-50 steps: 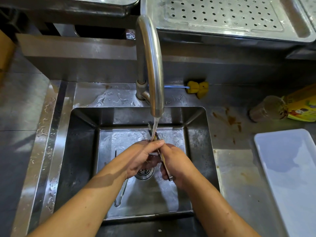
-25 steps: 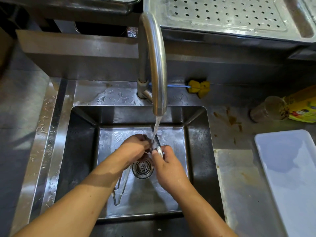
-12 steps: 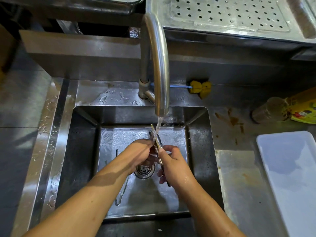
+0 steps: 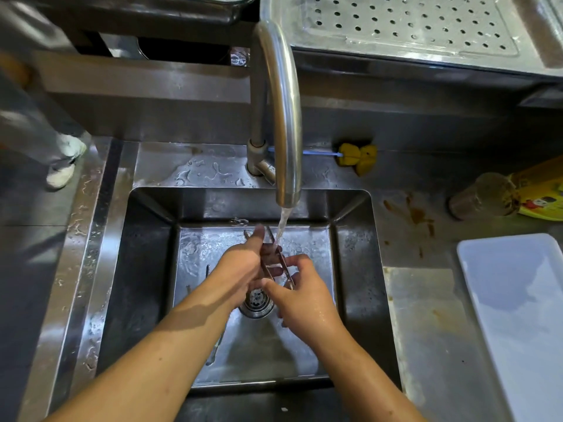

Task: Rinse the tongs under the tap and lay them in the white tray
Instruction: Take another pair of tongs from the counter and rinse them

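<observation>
Thin metal tongs (image 4: 281, 263) are held over the sink (image 4: 146, 284) drain, their tips pointing away from me under the water running from the curved steel tap (image 4: 283, 117). My left hand (image 4: 243, 266) wraps around the tongs' upper part, thumb raised. My right hand (image 4: 301, 296) grips their lower end with its fingers. The white tray (image 4: 518, 300) lies empty on the counter at the right. Much of the tongs is hidden by my fingers.
Another metal utensil (image 4: 213, 345) lies on the sink floor under my left forearm. A yellow brush (image 4: 356, 156) rests behind the tap. A glass jar (image 4: 481, 196) and yellow packet (image 4: 542, 190) lie at the right. A perforated steel tray (image 4: 411, 25) sits behind. Someone's shoes (image 4: 65, 166) show at the far left.
My hands keep rubbing along the tongs under the stream; the left hand has slid farther up with its thumb lifted, and the right fingers have spread a little.
</observation>
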`<state>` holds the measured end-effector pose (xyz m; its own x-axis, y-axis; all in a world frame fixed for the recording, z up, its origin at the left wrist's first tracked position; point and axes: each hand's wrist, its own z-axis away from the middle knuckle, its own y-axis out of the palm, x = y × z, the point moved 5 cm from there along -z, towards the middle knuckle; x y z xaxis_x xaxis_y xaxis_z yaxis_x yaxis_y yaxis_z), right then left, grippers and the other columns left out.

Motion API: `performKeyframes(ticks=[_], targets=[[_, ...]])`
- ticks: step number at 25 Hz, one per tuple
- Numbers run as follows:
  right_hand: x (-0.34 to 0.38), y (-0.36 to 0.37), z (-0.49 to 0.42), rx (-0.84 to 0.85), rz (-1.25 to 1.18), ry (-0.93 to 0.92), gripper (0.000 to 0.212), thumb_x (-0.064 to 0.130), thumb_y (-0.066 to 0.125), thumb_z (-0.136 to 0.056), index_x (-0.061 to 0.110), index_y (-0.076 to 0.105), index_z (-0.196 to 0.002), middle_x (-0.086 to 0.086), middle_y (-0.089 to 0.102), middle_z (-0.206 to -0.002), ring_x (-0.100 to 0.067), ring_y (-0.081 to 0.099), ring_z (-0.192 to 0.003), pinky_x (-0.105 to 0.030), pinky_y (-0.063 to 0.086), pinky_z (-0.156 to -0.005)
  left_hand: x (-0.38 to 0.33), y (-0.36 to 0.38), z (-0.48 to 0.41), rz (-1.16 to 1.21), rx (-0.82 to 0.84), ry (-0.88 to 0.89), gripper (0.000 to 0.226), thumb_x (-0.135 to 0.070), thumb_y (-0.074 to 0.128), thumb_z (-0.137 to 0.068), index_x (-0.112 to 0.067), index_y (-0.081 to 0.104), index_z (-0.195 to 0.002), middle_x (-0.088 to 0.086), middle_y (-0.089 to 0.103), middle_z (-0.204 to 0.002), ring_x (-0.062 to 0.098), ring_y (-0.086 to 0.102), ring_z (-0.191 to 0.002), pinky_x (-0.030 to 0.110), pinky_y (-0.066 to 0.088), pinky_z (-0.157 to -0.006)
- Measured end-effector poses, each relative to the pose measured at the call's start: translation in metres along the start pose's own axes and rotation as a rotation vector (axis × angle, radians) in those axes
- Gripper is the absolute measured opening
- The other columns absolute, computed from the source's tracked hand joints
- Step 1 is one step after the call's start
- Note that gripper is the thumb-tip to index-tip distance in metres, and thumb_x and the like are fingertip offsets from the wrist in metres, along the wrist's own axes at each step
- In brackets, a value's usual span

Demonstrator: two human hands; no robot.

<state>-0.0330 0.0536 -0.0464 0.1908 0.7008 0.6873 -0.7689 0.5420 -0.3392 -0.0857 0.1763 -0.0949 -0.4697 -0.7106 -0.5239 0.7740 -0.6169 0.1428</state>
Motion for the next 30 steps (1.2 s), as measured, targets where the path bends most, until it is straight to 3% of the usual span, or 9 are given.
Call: performKeyframes(ticks=[4,9,12,15,17,19,21,25,30], targets=[[0.015,-0.001,-0.002,-0.084,0.336,-0.176,0.042,0.036,0.068,-0.091,0.044,0.038,-0.118,0.013,0.074,-0.094,-0.014,0.071,-0.084,-0.025,0.048,-0.059,0.002,0.008,0.01,-0.119,0.079,0.107,0.051,-0.05,0.087,-0.074,-0.005,0.078,-0.097,0.028,0.078,-0.098,0.033,0.074,-0.078,0.045,0.054,-0.075],[0.017,0.007,0.01,-0.116,0.558,-0.363,0.035,0.04,0.057,-0.092,0.037,0.042,-0.123,0.003,0.069,-0.111,-0.03,0.069,-0.093,-0.048,0.056,-0.072,-0.005,-0.006,0.0,0.015,-0.071,-0.01,0.035,-0.04,0.063,-0.098,-0.009,0.071,-0.085,0.011,0.071,-0.062,0.024,0.067,-0.048,0.028,0.051,-0.045],[0.012,0.011,-0.001,0.019,0.371,-0.169,0.036,0.032,0.059,-0.088,0.039,0.042,-0.119,0.005,0.071,-0.105,-0.025,0.07,-0.091,-0.042,0.057,-0.074,0.004,-0.003,-0.001,-0.061,-0.018,-0.04,0.038,-0.046,0.062,-0.098,-0.013,0.075,-0.084,0.009,0.077,-0.072,0.022,0.07,-0.057,0.032,0.053,-0.06],[0.018,0.015,-0.021,0.123,0.184,0.021,0.008,0.029,0.058,-0.092,0.03,0.052,-0.098,0.002,0.073,-0.093,-0.021,0.07,-0.081,-0.035,0.056,-0.067,0.019,-0.015,-0.003,-0.11,0.057,-0.051,0.068,-0.075,0.055,-0.091,-0.014,0.083,-0.095,0.007,0.081,-0.083,0.017,0.072,-0.061,0.032,0.056,-0.063],[0.028,0.019,-0.032,0.165,0.082,0.095,0.021,0.038,0.055,-0.099,0.02,0.06,-0.089,-0.006,0.075,-0.089,-0.024,0.07,-0.075,-0.038,0.056,-0.069,0.031,-0.035,-0.015,0.009,0.009,-0.078,0.086,-0.082,0.037,-0.092,-0.009,0.083,-0.1,0.014,0.082,-0.089,0.027,0.077,-0.073,0.038,0.064,-0.066],[0.036,0.027,-0.04,0.189,-0.108,0.196,0.039,0.05,0.051,-0.104,0.015,0.062,-0.092,-0.01,0.07,-0.079,-0.025,0.065,-0.063,-0.037,0.054,-0.062,0.048,-0.06,-0.03,0.036,-0.101,-0.137,0.077,-0.069,0.035,-0.103,-0.007,0.08,-0.094,0.014,0.081,-0.083,0.027,0.076,-0.067,0.031,0.06,-0.061],[0.042,0.034,-0.047,0.185,-0.313,0.287,0.045,0.052,0.051,-0.104,0.008,0.059,-0.099,-0.014,0.061,-0.077,-0.025,0.059,-0.056,-0.035,0.052,-0.055,0.064,-0.087,-0.045,-0.209,-0.237,-0.178,0.047,-0.044,0.05,-0.108,-0.005,0.074,-0.094,0.012,0.074,-0.076,0.021,0.067,-0.052,0.021,0.048,-0.051],[0.048,0.051,-0.056,0.279,-0.452,0.335,0.036,0.043,0.059,-0.103,0.009,0.055,-0.115,-0.016,0.061,-0.091,-0.023,0.058,-0.056,-0.033,0.05,-0.052,0.098,-0.134,-0.068,-1.159,-0.313,-0.106,0.037,-0.039,0.059,-0.098,-0.009,0.073,-0.115,0.013,0.076,-0.116,0.031,0.071,-0.104,0.032,0.054,-0.084],[0.038,0.051,-0.057,0.336,-0.433,0.374,0.042,0.048,0.066,-0.096,0.009,0.062,-0.109,-0.009,0.068,-0.071,-0.018,0.057,-0.047,-0.026,0.048,-0.043,0.124,-0.137,-0.086,-1.403,-0.258,0.064,0.041,-0.048,0.062,-0.096,-0.016,0.063,-0.121,0.013,0.072,-0.125,0.034,0.069,-0.114,0.037,0.05,-0.082]])
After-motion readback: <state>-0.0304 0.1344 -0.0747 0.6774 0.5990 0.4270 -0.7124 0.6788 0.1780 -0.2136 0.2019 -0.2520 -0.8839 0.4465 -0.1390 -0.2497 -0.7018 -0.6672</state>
